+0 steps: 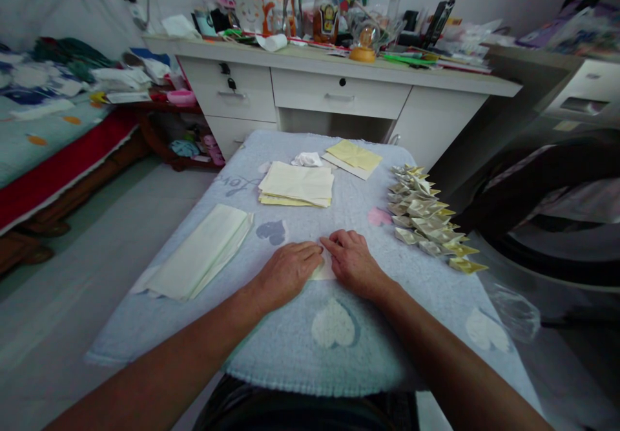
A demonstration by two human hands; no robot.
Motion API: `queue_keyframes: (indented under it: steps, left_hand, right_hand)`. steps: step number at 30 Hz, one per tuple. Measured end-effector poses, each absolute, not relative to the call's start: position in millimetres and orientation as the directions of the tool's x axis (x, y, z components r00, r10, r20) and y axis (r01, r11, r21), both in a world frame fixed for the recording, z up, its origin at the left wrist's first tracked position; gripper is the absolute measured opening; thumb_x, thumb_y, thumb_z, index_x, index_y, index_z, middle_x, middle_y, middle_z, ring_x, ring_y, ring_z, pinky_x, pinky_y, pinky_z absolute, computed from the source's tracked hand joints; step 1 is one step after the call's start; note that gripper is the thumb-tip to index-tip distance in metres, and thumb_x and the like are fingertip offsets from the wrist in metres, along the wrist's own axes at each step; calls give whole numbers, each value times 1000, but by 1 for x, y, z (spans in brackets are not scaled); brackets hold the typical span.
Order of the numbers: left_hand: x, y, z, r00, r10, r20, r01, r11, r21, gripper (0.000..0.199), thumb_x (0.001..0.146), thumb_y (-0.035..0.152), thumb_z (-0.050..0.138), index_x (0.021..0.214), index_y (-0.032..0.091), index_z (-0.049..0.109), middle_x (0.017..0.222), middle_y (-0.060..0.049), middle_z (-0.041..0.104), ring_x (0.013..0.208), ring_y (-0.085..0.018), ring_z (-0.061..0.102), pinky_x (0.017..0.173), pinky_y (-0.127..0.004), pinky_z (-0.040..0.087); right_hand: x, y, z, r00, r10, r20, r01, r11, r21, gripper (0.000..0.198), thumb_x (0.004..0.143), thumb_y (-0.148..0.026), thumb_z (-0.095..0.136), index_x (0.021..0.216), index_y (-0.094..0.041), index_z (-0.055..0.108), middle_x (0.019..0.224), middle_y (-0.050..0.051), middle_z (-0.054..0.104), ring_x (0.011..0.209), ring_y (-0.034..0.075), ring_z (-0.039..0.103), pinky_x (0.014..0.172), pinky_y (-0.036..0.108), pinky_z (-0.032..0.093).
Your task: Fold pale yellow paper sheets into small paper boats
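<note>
On the cloth, left hand and right hand press 1 paper, can't tell if pinching; likely light, thin, easily creased, best held by edges.

Two bare forearms slant in over the near edge of the table, the left forearm toward its left corner, the right forearm toward its right. Both hands are low and palm down, almost meeting: the left hand has its fingers together, pointing right; the right hand points its index finger left, the others curled.
</note>
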State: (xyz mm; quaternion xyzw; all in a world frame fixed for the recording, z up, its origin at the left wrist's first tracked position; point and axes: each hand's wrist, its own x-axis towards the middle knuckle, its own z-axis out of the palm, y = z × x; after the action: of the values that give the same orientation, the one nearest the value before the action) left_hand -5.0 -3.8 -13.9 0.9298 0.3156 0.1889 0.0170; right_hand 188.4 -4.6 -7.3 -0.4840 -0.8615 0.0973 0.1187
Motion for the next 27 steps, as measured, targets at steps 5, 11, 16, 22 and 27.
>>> queue_keyframes:
  steps: [5,11,16,22,27]
  left_hand:
    - [-5,-6,-11,732,604,314,589,-794,154,17,91,12,48,95,13,65,101,-10,69,98,-21,63,84,-37,54]
    - [-4,-6,-9,736,622,268,598,-782,173,17,92,15,49,99,15,64,99,-7,67,95,-19,61,84,-34,51]
    - [-2,-8,-8,751,624,215,616,-780,112,11,91,18,53,93,17,64,96,-6,64,96,-20,58,80,-34,50]
    - [-1,-17,-8,730,651,210,661,-750,28,10,90,18,54,98,19,61,115,-8,58,110,-23,52,86,-37,49]
    - [0,-21,-7,720,666,192,679,-734,-3,10,88,17,56,97,19,60,113,-9,58,106,-24,54,85,-38,51]
  right_hand:
    - [189,-6,-3,-525,846,87,800,526,-287,52,82,-9,49,132,-21,52,116,10,54,101,23,43,88,37,32]
    - [190,-7,-3,-525,846,95,803,530,-273,51,84,-10,48,133,-21,51,117,10,54,102,24,42,90,38,32]
    - [189,-7,-4,-519,848,105,811,527,-255,50,82,-10,49,131,-20,53,116,10,55,101,24,43,89,38,32]
    - [187,-6,-2,-517,850,102,816,526,-240,46,83,-13,51,127,-21,55,114,10,55,100,24,44,88,37,33]
    - [188,-6,-3,-516,850,104,817,525,-237,44,85,-15,50,129,-21,54,114,10,55,101,24,44,88,37,33]
